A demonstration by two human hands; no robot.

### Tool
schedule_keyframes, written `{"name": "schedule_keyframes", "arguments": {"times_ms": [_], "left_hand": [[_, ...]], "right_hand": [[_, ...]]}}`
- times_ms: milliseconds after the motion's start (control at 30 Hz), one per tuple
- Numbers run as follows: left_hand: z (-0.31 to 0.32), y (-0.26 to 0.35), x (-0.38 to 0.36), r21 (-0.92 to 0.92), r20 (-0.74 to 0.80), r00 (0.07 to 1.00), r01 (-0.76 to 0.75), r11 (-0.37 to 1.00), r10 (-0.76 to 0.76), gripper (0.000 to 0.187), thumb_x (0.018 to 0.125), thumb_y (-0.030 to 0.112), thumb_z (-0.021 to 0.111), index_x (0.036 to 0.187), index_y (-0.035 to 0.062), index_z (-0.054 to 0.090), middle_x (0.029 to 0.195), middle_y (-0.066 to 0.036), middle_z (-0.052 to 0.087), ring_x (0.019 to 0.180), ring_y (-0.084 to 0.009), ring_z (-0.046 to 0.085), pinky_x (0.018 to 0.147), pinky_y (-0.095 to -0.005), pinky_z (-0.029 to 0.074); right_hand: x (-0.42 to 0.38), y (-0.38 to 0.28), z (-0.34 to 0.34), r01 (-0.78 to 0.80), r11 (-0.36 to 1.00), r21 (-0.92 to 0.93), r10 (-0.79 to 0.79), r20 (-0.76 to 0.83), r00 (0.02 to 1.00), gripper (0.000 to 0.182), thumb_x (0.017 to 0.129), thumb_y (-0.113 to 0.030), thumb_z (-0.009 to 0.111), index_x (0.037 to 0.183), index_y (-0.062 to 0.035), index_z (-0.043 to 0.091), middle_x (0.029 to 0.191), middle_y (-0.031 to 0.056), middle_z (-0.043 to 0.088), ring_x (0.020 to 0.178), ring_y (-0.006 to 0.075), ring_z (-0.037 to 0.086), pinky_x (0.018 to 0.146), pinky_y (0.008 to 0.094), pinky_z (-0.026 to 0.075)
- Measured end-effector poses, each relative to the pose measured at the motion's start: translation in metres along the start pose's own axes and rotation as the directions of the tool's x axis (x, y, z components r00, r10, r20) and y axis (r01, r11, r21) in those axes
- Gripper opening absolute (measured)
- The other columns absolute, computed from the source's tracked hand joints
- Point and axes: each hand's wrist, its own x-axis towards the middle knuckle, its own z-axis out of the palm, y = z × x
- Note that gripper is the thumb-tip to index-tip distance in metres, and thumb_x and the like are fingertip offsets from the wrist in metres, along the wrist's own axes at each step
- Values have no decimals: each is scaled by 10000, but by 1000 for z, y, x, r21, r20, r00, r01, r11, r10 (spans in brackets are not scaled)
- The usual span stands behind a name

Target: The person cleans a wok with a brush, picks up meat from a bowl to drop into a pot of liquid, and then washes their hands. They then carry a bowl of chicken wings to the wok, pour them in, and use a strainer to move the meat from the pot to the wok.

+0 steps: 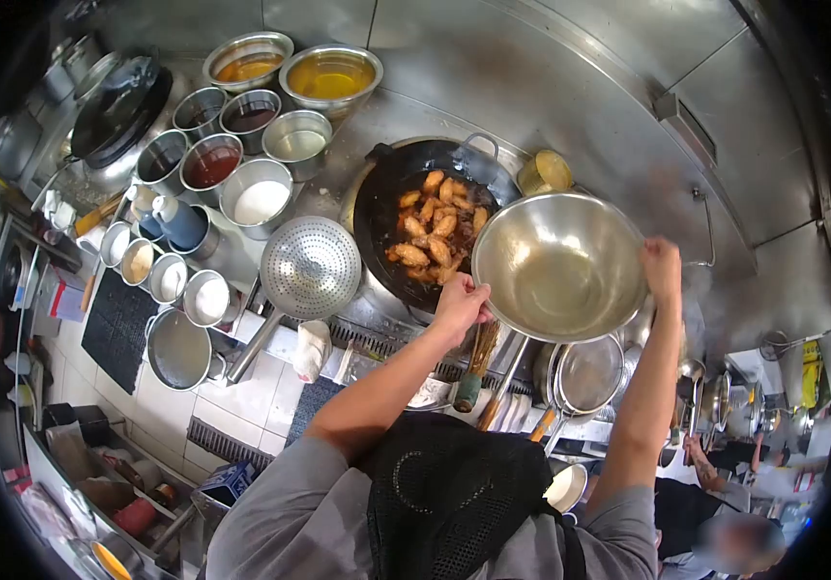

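Observation:
A large steel bowl [560, 266] is held up between my two hands, tilted so that its inside faces me. My left hand [462, 302] grips its left rim, and my right hand [662, 266] grips the right rim. No food shows in the bowl, only a wet sheen. Just left of it, a black wok [381, 208] contains browned chicken wings [435, 227] in dark liquid. The bowl's left edge overlaps the wok's right side and hides part of it. A yellowish tin can [546, 172] stands behind the bowl.
A perforated skimmer [311, 268] rests left of the wok. Beyond it are several steel pots of sauces and a white powder tub [256, 193]. Oil bowls [330, 77] stand at the back. Strainers [589, 372] and a bamboo brush [478, 362] lie below the bowl. Another person [715, 522] is at lower right.

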Motion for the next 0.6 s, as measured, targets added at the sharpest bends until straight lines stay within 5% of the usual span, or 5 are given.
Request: {"name": "schedule_keyframes", "arguments": {"times_ms": [100, 167, 400, 500, 600], "left_hand": [[2, 13, -3, 167, -35, 982, -177, 970, 185, 144, 925, 143, 581, 938, 32, 490, 754, -61, 592, 550, -115, 567, 493, -246, 485], [-2, 24, -9, 216, -12, 977, -206, 954, 214, 167, 930, 140, 579, 976, 12, 483, 754, -65, 589, 550, -115, 565, 489, -241, 484], [-19, 47, -47, 429, -105, 893, -356, 830, 437, 156, 924, 131, 590, 1018, 24, 525, 792, -56, 603, 596, -103, 559, 512, -251, 476], [-31, 50, -70, 495, -150, 859, -363, 789, 490, 185, 917, 151, 602, 1020, 19, 526, 790, -50, 602, 620, -101, 562, 515, -247, 466], [-38, 49, -105, 538, -211, 839, -329, 776, 501, 181, 913, 141, 598, 1019, 13, 525, 777, -45, 599, 617, -100, 555, 517, -247, 459]], "right_hand": [[-46, 41, 8, -234, 968, 89, 225, 107, 969, 208, 776, -140, 657, 873, 44, 656, 711, 112, 634, 651, 154, 576, 636, 308, 468], [-71, 61, 32, -250, 919, 306, 254, 28, 967, 210, 801, -126, 663, 900, 59, 655, 728, 79, 644, 668, 122, 569, 632, 286, 462], [-117, 43, 72, -236, 728, 644, 253, 68, 965, 234, 837, -125, 651, 951, 79, 647, 753, 89, 663, 674, 138, 584, 636, 289, 470], [-134, 29, 73, -338, 729, 595, 247, 231, 941, 260, 844, -121, 642, 1000, 86, 631, 798, 103, 669, 699, 146, 594, 644, 286, 471], [-145, 11, 71, -395, 585, 708, 175, 365, 914, 282, 844, -106, 632, 1067, 65, 614, 885, 89, 667, 753, 140, 597, 691, 275, 467]]}}
